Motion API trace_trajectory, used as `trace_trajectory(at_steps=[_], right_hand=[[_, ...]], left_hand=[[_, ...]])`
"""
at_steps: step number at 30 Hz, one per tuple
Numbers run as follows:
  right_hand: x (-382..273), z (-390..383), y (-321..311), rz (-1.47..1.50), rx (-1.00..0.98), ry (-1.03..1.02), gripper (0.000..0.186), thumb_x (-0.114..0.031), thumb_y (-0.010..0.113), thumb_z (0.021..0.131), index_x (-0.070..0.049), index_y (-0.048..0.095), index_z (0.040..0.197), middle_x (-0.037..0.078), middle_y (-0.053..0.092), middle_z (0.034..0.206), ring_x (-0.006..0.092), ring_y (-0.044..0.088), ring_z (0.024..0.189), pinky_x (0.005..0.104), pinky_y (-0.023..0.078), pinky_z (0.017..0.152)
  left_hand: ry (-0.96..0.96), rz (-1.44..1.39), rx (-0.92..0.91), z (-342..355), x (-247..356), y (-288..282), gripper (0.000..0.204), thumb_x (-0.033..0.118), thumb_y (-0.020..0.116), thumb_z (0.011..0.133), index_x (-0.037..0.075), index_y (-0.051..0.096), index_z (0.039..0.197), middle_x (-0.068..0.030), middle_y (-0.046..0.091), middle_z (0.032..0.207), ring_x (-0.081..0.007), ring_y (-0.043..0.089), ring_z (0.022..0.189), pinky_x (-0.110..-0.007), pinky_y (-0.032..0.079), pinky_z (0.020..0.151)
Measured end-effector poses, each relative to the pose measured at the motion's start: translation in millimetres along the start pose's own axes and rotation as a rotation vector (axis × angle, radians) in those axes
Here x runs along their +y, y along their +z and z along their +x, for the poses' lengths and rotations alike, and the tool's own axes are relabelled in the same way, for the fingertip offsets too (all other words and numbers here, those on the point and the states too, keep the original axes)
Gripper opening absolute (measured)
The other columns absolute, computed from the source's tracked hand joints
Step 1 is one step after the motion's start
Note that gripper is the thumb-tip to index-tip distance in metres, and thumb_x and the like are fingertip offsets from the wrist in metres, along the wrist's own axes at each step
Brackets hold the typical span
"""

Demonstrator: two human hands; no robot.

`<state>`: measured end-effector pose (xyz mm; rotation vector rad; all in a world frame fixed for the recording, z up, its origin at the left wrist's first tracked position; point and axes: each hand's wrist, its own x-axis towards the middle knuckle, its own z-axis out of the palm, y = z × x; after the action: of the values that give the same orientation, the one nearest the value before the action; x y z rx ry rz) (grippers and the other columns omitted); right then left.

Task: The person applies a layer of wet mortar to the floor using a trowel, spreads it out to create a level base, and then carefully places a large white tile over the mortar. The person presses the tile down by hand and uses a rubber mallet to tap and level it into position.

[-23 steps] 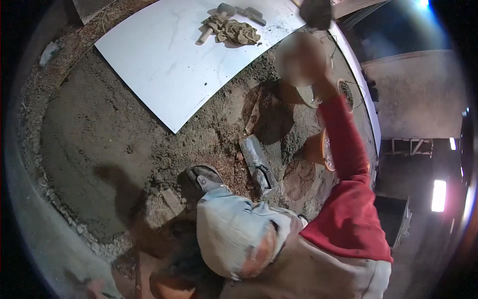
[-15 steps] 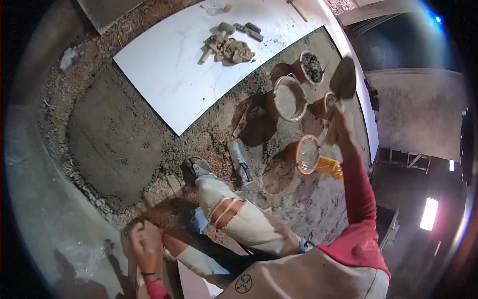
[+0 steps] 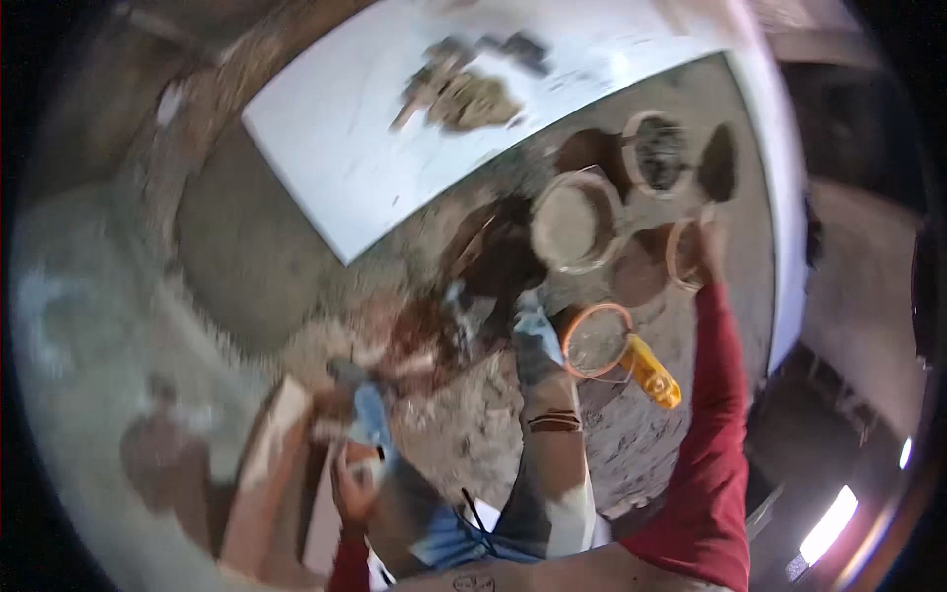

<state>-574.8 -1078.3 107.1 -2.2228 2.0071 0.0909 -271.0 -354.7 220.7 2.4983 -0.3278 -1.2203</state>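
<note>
While your head swings and smears the view, your right hand (image 3: 710, 247) has come down from where it was raised past the far edge of the white slab (image 3: 326, 148) a moment ago. It now sits over the rim of the small tub (image 3: 683, 255). The trowel (image 3: 718, 163) has come with it. Its dark blade stands above your knuckles, just beside the dark tub (image 3: 656, 153) and well clear of the slab.

Your fingers seem wrapped tight round the handle, though the blur makes that a fair reading and not a sure one.

Your left hand (image 3: 350, 488) has also shifted. Half a second ago it was low at the left, by the ground. Now it is tucked near your bent knee, close under a pale blue thing (image 3: 370, 414). You cannot tell from this whether it is spread or closed on anything.

Nothing on the ground has moved. The white bucket (image 3: 577, 222), the orange-rimmed one (image 3: 597, 340) with the yellow piece (image 3: 653, 373) beside it, and the rubble heap (image 3: 469, 94) on the slab all lie as before.

For the work in hand, the blade is now among the tubs, not at the slab, and your shoe (image 3: 538, 335) is planted near them.
</note>
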Motion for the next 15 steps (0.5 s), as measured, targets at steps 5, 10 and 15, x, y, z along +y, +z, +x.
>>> trace_trajectory(at_steps=[5,10,15], right_hand=[[40.8,234.2,82.5,-0.196,0.189,-0.734,0.036,-0.030,0.063,0.088,-0.001,0.061,0.109,0.018,0.060,0.105,0.0301,0.056,0.095,0.0409,0.042,0.087],[102.3,295.7,140.9,0.625,-0.540,-0.325,0.038,-0.022,0.051,0.096,-0.007,0.048,0.131,0.014,0.052,0.128,0.0275,0.050,0.118,0.0394,0.037,0.102],[162.0,287.5,170.2,1.040,-0.683,-0.189,0.037,-0.030,0.050,0.095,-0.004,0.045,0.121,0.012,0.051,0.122,0.0233,0.048,0.114,0.0392,0.040,0.095]], left_hand=[[-0.130,-0.094,-0.105,25.6,78.1,124.4,0.038,0.023,0.059,0.091,0.003,0.053,0.123,-0.0145,0.062,0.111,-0.0271,0.060,0.098,-0.038,0.047,0.085],[-0.299,-0.327,-0.423,-59.1,134.1,185.6,0.038,0.027,0.060,0.092,0.004,0.055,0.122,-0.0139,0.064,0.111,-0.0229,0.062,0.103,-0.036,0.049,0.087],[-0.358,-0.366,-0.352,-89.8,178.8,157.6,0.033,0.025,0.059,0.092,0.006,0.056,0.119,-0.0135,0.067,0.100,-0.0244,0.065,0.096,-0.036,0.051,0.082]])
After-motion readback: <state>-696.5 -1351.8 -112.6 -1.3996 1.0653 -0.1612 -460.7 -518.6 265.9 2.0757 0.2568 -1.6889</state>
